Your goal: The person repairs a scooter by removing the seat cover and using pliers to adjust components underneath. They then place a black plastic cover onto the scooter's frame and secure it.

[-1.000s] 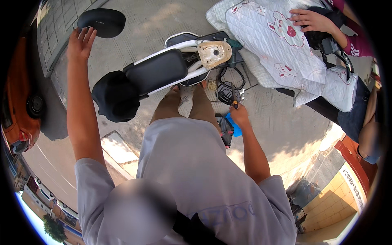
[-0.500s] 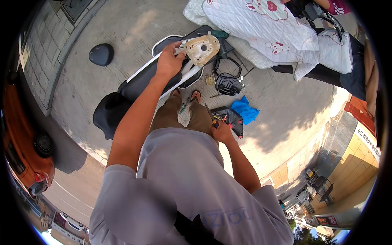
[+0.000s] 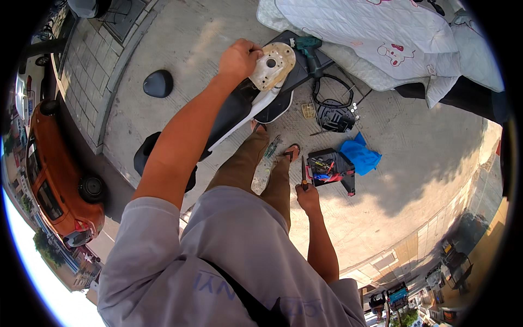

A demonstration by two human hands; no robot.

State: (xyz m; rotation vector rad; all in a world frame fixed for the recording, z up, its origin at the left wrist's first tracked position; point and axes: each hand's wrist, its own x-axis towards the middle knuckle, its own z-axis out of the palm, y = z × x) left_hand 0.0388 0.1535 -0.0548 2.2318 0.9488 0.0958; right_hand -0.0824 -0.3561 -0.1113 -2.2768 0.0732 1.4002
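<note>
We see the left hand [image 3: 239, 58] at the left rim of the tan plate [image 3: 279, 66], its fingers bent inward and the thumb side against the edge. The fingertips are partly hidden from this angle, so we cannot fairly tell whether they pinch the plate or only rest on it. The plate, pierced by a round dark hole, sits over the white frame [image 3: 238, 128] of a bike, ahead of its black seat [image 3: 231, 113]; the left forearm crosses above that seat and covers part of it.

Lower down, we see the right hand [image 3: 308, 199] closed around the orange handle of a narrow dark tool [image 3: 303, 170], whose tip points away from the body. It is well apart from the plate, just beside an open toolbox [image 3: 330, 173] full of small tools. A blue bag [image 3: 360, 155] lies at the toolbox's far right side.

Beyond the plate, we find a green drill [image 3: 310, 52] on a black board [image 3: 297, 78]. A black tray [image 3: 335, 116] is on the ground to the right of the bike, between a small yellowish box [image 3: 308, 111] and some white bits [image 3: 355, 108]. A black saddle [image 3: 158, 83] lies on the ground to the left, and a white quilt [image 3: 381, 54] hangs at the upper right.
</note>
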